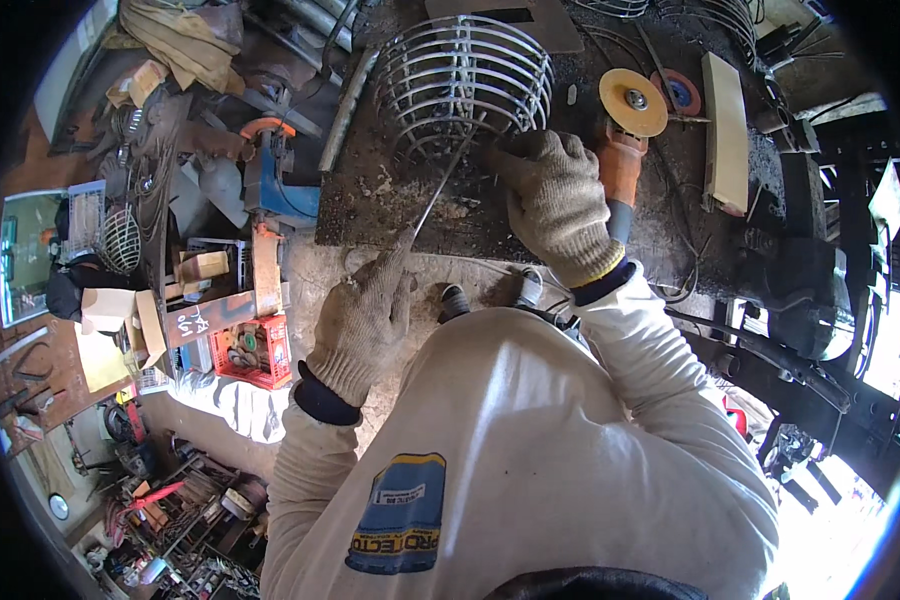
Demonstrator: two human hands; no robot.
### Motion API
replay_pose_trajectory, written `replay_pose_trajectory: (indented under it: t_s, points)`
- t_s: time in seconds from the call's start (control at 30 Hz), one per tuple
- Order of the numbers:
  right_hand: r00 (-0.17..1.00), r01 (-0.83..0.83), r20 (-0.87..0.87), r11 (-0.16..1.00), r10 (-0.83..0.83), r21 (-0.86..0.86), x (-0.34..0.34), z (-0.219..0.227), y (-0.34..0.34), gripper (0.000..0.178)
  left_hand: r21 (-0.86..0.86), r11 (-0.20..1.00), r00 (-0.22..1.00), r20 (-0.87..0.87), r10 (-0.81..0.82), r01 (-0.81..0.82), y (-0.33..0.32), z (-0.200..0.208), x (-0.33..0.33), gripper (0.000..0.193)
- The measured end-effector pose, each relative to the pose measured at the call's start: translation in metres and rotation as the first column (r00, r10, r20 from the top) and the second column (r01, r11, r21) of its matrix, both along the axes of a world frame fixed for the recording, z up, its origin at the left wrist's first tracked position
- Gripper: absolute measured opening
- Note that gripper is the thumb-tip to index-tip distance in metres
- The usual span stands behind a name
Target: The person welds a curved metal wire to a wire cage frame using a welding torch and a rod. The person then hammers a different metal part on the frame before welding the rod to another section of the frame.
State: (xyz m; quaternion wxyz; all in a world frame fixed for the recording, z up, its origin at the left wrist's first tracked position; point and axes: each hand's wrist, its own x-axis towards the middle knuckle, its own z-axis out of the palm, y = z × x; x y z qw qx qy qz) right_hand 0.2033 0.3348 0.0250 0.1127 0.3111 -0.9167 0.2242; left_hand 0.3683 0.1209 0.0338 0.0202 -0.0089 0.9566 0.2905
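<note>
A domed cage of bent metal wire (pixel 462 88) lies on the dark, grimy workbench (pixel 360 215). My left hand (pixel 362 315), in a knitted beige work glove, is closed around one end of a thin metal rod (pixel 438 190). The rod slants up and right, its far tip at the cage's near end. My right hand (pixel 562 205), gloved the same way, has its fingers curled at the cage's near right edge and appears to grip it; the fingertips are partly hidden. Just right of that hand rests an orange angle grinder (pixel 622 165) with a tan disc (pixel 634 100) facing up.
A reddish disc (pixel 678 92) and a pale rectangular bar (pixel 726 135) lie right of the grinder. A metal tube (pixel 350 110) lies along the bench's left side. A blue tool (pixel 282 180), a red crate (pixel 253 352) and cluttered shelving stand to the left. Cables hang off the right side.
</note>
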Motion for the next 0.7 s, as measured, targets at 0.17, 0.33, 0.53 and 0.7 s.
replay_pose_trajectory:
  t_s: [0.17,0.33,0.53,0.7]
  points:
    - [0.997,-0.061,0.058,0.994,0.056,0.086,0.013,0.007,-0.001,0.04,-0.051,0.999,1.0,0.001,-0.017,0.017,0.0,0.003,0.0,0.05]
    - [0.997,-0.061,-0.045,0.997,0.059,-0.05,0.016,0.005,0.004,0.034,-0.04,0.999,0.998,0.067,0.003,0.0,0.006,0.014,-0.005,0.055]
    - [0.996,-0.029,-0.093,0.959,0.003,-0.281,0.043,0.009,0.056,0.039,-0.112,0.994,0.998,0.055,0.016,-0.01,-0.001,0.004,0.001,0.056]
    - [0.825,0.366,-0.15,0.717,-0.545,-0.593,0.092,-0.026,0.127,0.055,-0.214,0.976,0.999,0.022,-0.035,0.039,0.006,0.023,-0.004,0.053]
